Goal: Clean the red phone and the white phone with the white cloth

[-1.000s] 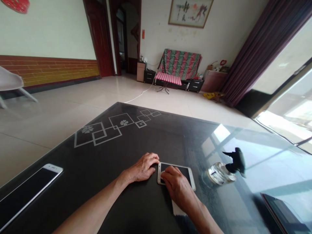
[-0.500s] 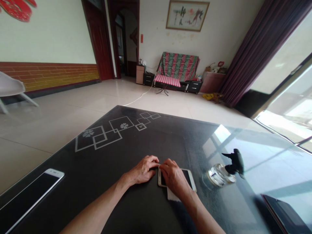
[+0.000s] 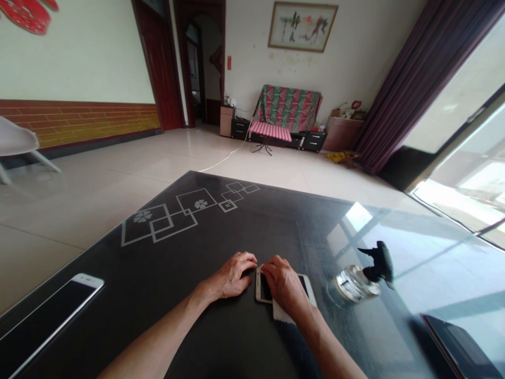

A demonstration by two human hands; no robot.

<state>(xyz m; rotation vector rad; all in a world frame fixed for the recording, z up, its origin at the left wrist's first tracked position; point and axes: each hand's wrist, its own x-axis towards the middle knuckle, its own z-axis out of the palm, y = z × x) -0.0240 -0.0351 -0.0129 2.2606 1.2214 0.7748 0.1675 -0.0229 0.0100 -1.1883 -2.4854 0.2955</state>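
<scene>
A white phone (image 3: 258,287) with a dark screen lies flat on the black table in front of me. My right hand (image 3: 282,281) is closed over it, pressing a white cloth (image 3: 282,314) against the screen near the left end. Part of the cloth hangs past the phone's near edge; the rest is under my palm. My left hand (image 3: 234,276) rests on the table at the phone's left end, thumb apart from the fingers, fingertips at the phone's edge. Whether they touch it is hard to see.
A clear spray bottle (image 3: 355,284) with a black trigger head stands right of the phone. Another white phone (image 3: 51,318) lies at the table's left, and a dark flat device (image 3: 461,345) at the right. The black table (image 3: 221,331) has printed squares at its far left.
My right hand has shifted slightly to the right over the phone, and the cloth has moved with it. My left hand stays in place.
</scene>
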